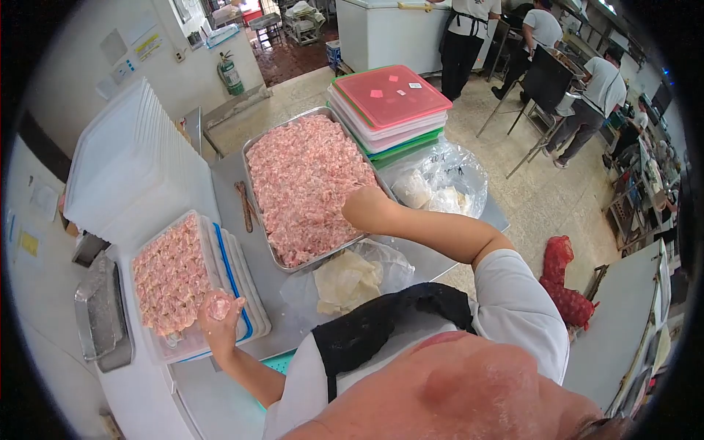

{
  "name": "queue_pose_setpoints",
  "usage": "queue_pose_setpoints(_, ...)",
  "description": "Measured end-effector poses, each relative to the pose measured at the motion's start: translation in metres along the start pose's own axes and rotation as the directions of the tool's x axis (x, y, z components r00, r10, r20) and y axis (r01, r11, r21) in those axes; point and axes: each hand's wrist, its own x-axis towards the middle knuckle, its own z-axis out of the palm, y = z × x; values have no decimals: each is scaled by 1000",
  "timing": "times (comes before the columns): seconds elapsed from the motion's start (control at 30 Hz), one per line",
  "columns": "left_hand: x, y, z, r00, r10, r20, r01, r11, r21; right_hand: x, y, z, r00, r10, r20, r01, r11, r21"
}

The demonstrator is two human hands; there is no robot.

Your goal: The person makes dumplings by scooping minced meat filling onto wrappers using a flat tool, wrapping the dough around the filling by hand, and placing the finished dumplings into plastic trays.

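My left hand (218, 328) is closed around a small meat dumpling (218, 306), its pink filling facing up, at the front edge of a clear plastic container (199, 350). Rows of similar dumplings (170, 270) fill that container. My right hand (368, 209) makes a fist at the right side of a metal tray (253, 196) heaped with ground meat (308, 180); whatever its fingers hold is hidden. Close to my body, a pile of pale dough wrappers (348, 281) lies on a clear plastic bag (396, 264).
Stacked containers with red and green lids (396, 95) stand behind the tray. A plastic bag of pale contents (440, 183) lies at right, brown tongs (246, 207) at left. Tall nested clear tubs (132, 161) rise back left. Several people (590, 95) work in the background.
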Motion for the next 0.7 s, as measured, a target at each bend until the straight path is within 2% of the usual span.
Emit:
queue_pose_setpoints(0.07,1,0,0,1000,16,10,-16,1000,12,0,-3,-3,998,49,37,-48,999,-6)
queue_pose_setpoints(0.23,3,-3,1,998,52,36,-53,999,11,-2,-3,-8,1000,25,16,-25,1000,-4)
queue_pose_setpoints(0.33,1,8,5,1000,-24,14,23,998,61,-3,-3,-6,1000,18,-2,-18,1000,-15)
queue_pose_setpoints(0.53,4,5,5,993,103,56,-107,991,82,-6,3,11,996,-10,-94,9,1000,-4)
queue_pose_setpoints(0.7,3,6,5,998,35,51,-37,998,57,-11,2,10,992,-4,-127,0,1000,-27)
